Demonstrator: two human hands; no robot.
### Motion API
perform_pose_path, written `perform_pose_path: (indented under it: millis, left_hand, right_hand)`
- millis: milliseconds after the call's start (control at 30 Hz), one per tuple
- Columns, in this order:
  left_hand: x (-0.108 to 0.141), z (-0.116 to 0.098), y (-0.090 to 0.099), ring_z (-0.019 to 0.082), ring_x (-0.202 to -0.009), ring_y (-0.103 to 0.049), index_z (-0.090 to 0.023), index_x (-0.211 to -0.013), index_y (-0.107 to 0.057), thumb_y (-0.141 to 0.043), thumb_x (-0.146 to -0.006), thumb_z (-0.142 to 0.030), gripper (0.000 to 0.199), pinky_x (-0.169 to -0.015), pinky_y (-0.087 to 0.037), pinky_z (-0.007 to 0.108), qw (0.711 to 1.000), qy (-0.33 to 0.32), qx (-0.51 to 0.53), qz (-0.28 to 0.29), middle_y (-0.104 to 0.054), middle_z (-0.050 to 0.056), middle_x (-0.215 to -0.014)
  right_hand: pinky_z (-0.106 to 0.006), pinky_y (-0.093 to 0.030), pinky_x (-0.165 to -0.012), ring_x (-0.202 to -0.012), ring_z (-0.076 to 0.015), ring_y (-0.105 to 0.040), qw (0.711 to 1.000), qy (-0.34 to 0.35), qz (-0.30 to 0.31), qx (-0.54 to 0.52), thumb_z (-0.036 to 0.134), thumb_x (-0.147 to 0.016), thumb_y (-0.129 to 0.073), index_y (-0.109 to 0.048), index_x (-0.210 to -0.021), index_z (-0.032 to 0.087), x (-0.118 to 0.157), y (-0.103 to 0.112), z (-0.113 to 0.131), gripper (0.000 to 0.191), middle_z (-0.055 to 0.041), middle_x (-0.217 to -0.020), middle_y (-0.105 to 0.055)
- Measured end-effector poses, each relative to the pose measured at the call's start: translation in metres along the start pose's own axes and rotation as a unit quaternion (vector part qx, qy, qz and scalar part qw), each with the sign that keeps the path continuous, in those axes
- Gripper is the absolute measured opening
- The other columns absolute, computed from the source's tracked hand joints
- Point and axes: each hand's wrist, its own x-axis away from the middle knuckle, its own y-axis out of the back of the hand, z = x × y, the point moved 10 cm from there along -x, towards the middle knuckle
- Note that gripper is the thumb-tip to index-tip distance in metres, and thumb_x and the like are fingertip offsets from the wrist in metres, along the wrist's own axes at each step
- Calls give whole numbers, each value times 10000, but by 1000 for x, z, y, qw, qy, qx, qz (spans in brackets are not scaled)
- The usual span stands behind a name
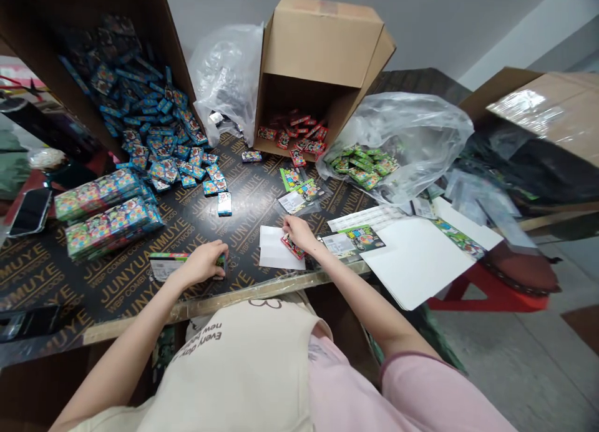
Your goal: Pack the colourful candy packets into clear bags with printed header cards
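Observation:
My left hand rests on the dark printed tabletop, fingers closed over the end of a flat green-edged packet. My right hand pinches a small red box just above a white card lying near the table's front edge. Loose printed packets lie a little beyond the right hand. A single blue box lies between the two hands, farther back.
A tipped carton spills several blue boxes at back left; a second carton holds red boxes. A clear bag holds green boxes. Wrapped bundles and a phone lie left. White sheets overhang right.

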Motion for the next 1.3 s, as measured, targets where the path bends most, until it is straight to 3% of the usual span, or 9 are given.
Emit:
perform_pose_path:
  millis: [100,200,333,433,567,700,833,1033,1300]
  left_hand:
    - [16,1,57,174,-763,-588,-192,-908,-619,-683,-748,-267,189,-722,-432,280,975,17,137,-173,-633,5,-823]
    - [37,9,96,171,-832,-600,-192,-943,-660,-670,-771,-304,206,-767,-441,273,910,25,253,-329,-654,13,-877]
    - [38,23,78,155,-779,-613,-171,-871,-684,-731,-705,-306,219,-732,-464,263,829,62,424,-360,-668,17,-833]
    - [31,22,56,151,-770,-622,-161,-891,-701,-744,-688,-308,255,-732,-482,270,799,76,481,-353,-686,33,-858]
    - [35,10,59,153,-781,-626,-178,-865,-732,-740,-715,-330,214,-694,-498,262,812,59,437,-382,-680,39,-842]
    - [44,0,78,159,-774,-634,-193,-812,-741,-751,-722,-323,159,-600,-494,239,832,35,366,-415,-678,42,-824]
    - [47,-14,88,146,-742,-638,-199,-831,-747,-717,-776,-268,93,-652,-502,255,858,-4,291,-422,-680,37,-793]
    - [55,-40,91,131,-753,-631,-206,-887,-738,-616,-861,-222,126,-681,-505,251,878,-97,178,-434,-665,45,-842]
    - [51,-34,88,155,-791,-647,-220,-891,-737,-594,-858,-215,147,-721,-513,280,899,-65,196,-386,-683,55,-867]
  right_hand:
    - [-253,-375,-660,-709,-186,-593,1000,6,1,-16,103,-839,-451,-601,-947,167,3,5,-2,196,-60,-770,-667]
    - [-274,-408,-668,-704,-200,-604,999,15,0,-34,137,-861,-439,-587,-976,169,4,12,2,191,-65,-781,-671]
    - [-333,-466,-777,-829,-212,-628,988,42,-71,-128,265,-847,-563,-526,-1154,166,6,37,39,324,-116,-1031,-671]
    - [-353,-496,-826,-882,-200,-649,947,89,-102,-292,361,-830,-630,-493,-1239,217,13,51,86,455,-88,-1068,-674]
    - [-339,-528,-808,-870,-186,-682,891,121,-58,-434,372,-817,-659,-546,-1190,246,18,45,141,410,-43,-944,-714]
    - [-307,-548,-717,-726,-164,-685,873,119,-60,-469,347,-786,-693,-609,-1090,224,19,40,157,338,-9,-790,-715]
    - [-297,-558,-703,-698,-158,-693,884,152,-117,-427,304,-817,-673,-603,-1097,220,29,49,157,301,-8,-780,-721]
    - [-331,-557,-791,-884,-183,-699,886,352,-176,-244,193,-893,-558,-642,-1012,220,64,66,179,149,-65,-965,-738]
    - [-347,-483,-728,-766,-187,-577,929,186,-146,-286,434,-774,-696,-587,-678,221,20,111,178,258,-37,-775,-624]
